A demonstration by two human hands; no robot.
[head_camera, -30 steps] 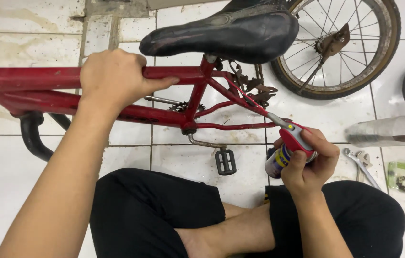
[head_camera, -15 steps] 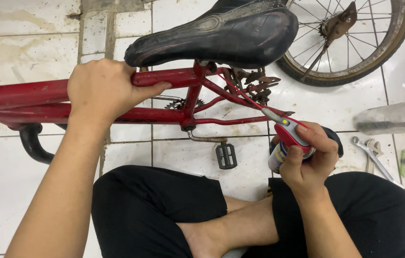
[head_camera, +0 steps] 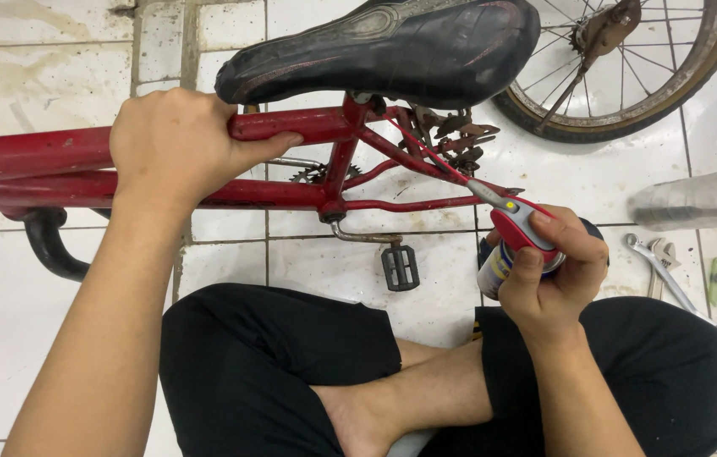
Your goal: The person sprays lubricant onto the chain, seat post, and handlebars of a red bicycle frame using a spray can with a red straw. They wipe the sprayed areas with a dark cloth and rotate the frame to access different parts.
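Left hand (head_camera: 174,144) clenched over the top tube of the red bike frame (head_camera: 28,165), thumb stretched along the tube toward the seat post. Frame's long axis runs left to right across the view, just above the floor. Black saddle (head_camera: 392,46) sits over the frame, nose pointing left.

Right hand (head_camera: 554,275) wrapped around a spray can (head_camera: 495,269), low right of centre, in front of the person's right knee. Index finger lies on the red cap (head_camera: 521,227). Can is tilted, its base down toward the lap and its top up and left. Thin red straw (head_camera: 426,154) continues that line up-left, its tip at the rusty brake parts (head_camera: 451,140) under the saddle's rear.

Pedal (head_camera: 400,267) hangs below the frame on its crank. Rear wheel (head_camera: 629,76) top right. Wrench (head_camera: 659,267) and a clear plastic piece (head_camera: 697,203) lie on the white tiled floor (head_camera: 3,279) at right. Person sits cross-legged, black shorts, bare foot in the middle.
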